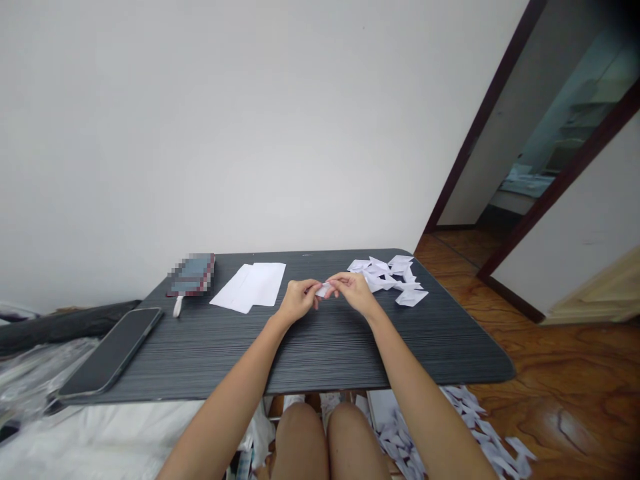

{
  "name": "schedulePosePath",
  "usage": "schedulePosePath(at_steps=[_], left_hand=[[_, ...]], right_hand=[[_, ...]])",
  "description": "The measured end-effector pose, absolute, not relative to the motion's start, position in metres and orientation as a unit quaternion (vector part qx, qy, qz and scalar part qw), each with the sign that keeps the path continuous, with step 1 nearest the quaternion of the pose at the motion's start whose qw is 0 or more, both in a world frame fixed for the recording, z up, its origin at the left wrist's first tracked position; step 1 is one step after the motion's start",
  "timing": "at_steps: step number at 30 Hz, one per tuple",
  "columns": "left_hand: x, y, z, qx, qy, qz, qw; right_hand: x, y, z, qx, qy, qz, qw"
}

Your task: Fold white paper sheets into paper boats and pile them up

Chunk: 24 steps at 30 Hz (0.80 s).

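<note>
Between my two hands, just above the dark table [320, 347], is a small folded piece of white paper [324, 290]. My left hand [300, 298] pinches its left end between thumb and fingers. At the other end, my right hand [351, 289] grips it with closed fingertips. Much of the paper is hidden behind the fingers. Flat white sheets [250, 287] lie to the left of my hands. A loose pile of folded white paper pieces [387, 275] sits just right of my right hand.
A smartphone [110, 353] lies at the table's left edge, near a blurred book-like object [193, 275] with a white handle-like piece [178, 306]. More folded papers [487, 433] are scattered on the floor at right. A white wall [250, 133] stands behind the table.
</note>
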<state>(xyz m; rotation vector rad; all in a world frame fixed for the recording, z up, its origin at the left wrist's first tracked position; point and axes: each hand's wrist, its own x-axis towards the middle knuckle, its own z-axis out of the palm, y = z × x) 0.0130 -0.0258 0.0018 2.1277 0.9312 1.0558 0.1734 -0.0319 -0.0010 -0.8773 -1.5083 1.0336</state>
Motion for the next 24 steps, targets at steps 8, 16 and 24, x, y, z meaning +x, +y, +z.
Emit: schedulePosePath(at_steps=[8, 16, 24], left_hand=[[0.011, -0.022, -0.002, 0.782, 0.339, 0.351, 0.388], [0.019, -0.017, -0.012, 0.683, 0.327, 0.383, 0.529], [0.018, -0.016, -0.013, 0.657, 0.329, 0.424, 0.530]], right_hand=[[0.167, -0.029, -0.007, -0.388, -0.632, 0.399, 0.539], [0.157, -0.028, -0.013, -0.401, -0.616, 0.391, 0.554], [0.158, -0.023, -0.020, -0.446, -0.632, 0.345, 0.531]])
